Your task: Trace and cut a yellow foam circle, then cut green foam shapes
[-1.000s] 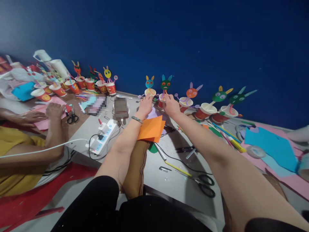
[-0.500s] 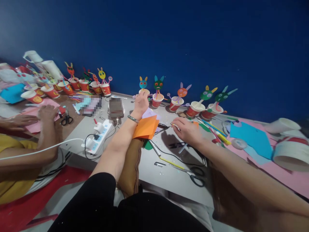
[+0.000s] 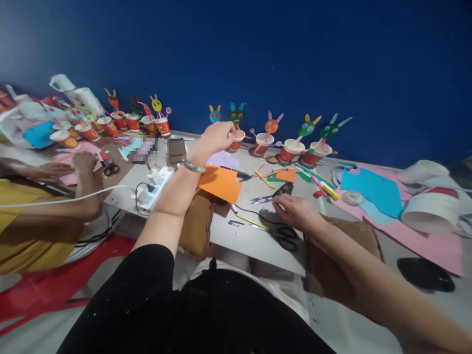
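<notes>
Along the foot of the dark blue wall stands a row of red-and-white paper cups (image 3: 289,150), each with a round card rabbit face on a stick. At the near end of the row, seen from the head camera, the left hand (image 3: 217,137) hangs loosely curled just below the blue rabbit face (image 3: 214,114); whether it grips that cup I cannot tell, as the hand hides it. A smooth bangle (image 3: 193,166) rings the wrist, above a flat orange sheet (image 3: 220,182). The right hand (image 3: 297,211) lies palm down on the grey table (image 3: 254,241), fingers loosely spread and holding nothing, its tips just beside black-handled snips (image 3: 271,195). Black scissors (image 3: 285,238) lie near its wrist.
</notes>
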Available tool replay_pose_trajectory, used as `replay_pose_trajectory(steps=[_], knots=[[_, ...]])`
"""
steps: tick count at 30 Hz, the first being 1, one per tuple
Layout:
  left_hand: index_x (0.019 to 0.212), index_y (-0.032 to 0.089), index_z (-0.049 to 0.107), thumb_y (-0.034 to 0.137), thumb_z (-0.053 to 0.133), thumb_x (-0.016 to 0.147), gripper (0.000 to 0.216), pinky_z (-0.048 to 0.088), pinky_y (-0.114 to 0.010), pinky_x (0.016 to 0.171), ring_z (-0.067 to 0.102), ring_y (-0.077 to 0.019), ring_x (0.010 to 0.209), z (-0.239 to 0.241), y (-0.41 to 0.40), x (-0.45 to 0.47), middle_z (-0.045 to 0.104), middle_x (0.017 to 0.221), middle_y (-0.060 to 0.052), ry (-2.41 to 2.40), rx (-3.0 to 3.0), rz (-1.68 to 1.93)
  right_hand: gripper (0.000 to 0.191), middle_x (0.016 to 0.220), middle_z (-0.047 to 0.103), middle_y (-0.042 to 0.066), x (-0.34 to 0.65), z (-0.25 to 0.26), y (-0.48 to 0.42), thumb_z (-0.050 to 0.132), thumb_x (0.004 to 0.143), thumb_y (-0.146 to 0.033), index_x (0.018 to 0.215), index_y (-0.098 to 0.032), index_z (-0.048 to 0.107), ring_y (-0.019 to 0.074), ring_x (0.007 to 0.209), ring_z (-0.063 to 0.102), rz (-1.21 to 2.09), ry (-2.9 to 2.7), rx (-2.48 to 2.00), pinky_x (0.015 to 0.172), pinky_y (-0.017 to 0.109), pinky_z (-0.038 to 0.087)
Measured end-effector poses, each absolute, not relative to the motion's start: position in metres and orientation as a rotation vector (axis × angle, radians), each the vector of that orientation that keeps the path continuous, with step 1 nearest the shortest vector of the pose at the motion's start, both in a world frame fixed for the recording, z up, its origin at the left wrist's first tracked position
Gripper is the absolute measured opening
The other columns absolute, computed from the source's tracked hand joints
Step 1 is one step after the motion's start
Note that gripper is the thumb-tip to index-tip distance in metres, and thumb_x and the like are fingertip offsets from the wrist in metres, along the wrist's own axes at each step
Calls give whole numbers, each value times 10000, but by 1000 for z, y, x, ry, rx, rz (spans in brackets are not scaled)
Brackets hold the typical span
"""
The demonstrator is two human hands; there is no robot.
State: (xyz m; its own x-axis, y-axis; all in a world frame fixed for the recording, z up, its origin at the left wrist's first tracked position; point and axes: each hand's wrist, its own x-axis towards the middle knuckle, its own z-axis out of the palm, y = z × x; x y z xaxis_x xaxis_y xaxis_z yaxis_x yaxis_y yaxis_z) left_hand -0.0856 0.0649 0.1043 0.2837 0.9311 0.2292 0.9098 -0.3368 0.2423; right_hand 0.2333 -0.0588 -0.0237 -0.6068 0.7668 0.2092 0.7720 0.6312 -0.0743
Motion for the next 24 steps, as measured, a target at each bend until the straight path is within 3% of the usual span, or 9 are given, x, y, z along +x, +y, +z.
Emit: replay_pose_trajectory(steps=[2, 5, 7, 10, 13, 16, 20, 24], knots=[[1252, 125, 714, 288, 696, 934, 357, 515, -316, 952, 713, -245, 1124, 96, 64, -91, 759, 1226, -109, 1777, 2406, 128, 316, 1017, 830, 124, 226, -24, -60, 486, 1027, -306, 1069, -215, 786, 246, 838, 776, 41, -2650, -1247, 708, 322, 524], [1374, 152, 680, 418, 883, 790, 673, 538, -334, 1008, 699, -299, 1230, 75, 60, -96, 723, 1390, -132, 1823, 2241, -297, 282, 1086, 835, 135, 210, -24, -62, 550, 992, -319, 1085, -202, 790, 257, 869, 780, 245, -2618, -1275, 749, 338, 543], [1406, 164, 669, 460, 921, 748, 765, 539, -344, 1044, 701, -311, 1251, 61, 57, -99, 720, 1422, -142, 1902, 2070, -378, 246, 1013, 837, 121, 197, -22, -62, 624, 954, -327, 1091, -197, 782, 247, 815, 764, 518, -2504, -1345, 760, 344, 555], [1460, 151, 628, 511, 963, 681, 922, 546, -368, 1051, 691, -341, 1286, 43, 51, -105, 683, 1487, -190, 1967, 1906, -342, 227, 844, 807, 79, 171, -18, -58, 666, 958, -326, 1119, -180, 730, 200, 686, 721, 1210, -2033, -1474, 668, 299, 556], [1436, 174, 637, 514, 983, 638, 933, 557, -344, 1015, 697, -328, 1289, 31, 48, -112, 691, 1484, -177, 2005, 1849, -251, 170, 903, 800, 94, 143, -14, -52, 620, 1036, -331, 1010, -168, 664, 141, 598, 681, 1730, -1392, -1494, 569, 248, 525], [1384, 164, 650, 462, 995, 623, 887, 568, -308, 935, 738, -300, 1205, 22, 47, -118, 761, 1361, -166, 2004, 1784, -117, 238, 761, 733, 52, 118, -13, -45, 557, 1085, -361, 948, -175, 619, 136, 545, 660, 1771, -1283, -1477, 510, 236, 502], [1457, 127, 554, 255, 978, 614, 952, 549, -343, 998, 681, -342, 1320, 15, 46, -122, 667, 1477, -244, 2026, 1703, 178, 248, 573, 582, -27, 96, -18, -38, 611, 1062, -324, 858, -187, 581, 120, 488, 608, 1726, -1218, -1480, 472, 201, 453], [1558, 114, 424, 74, 907, 564, 1106, 543, -389, 1054, 620, -380, 1396, 11, 43, -127, 604, 1524, -278, 1971, 1541, 513, 143, 558, 599, -26, 86, -23, -36, 672, 946, -149, 815, -174, 619, 86, 437, 502, 1648, -1227, -1453, 435, 190, 363]])
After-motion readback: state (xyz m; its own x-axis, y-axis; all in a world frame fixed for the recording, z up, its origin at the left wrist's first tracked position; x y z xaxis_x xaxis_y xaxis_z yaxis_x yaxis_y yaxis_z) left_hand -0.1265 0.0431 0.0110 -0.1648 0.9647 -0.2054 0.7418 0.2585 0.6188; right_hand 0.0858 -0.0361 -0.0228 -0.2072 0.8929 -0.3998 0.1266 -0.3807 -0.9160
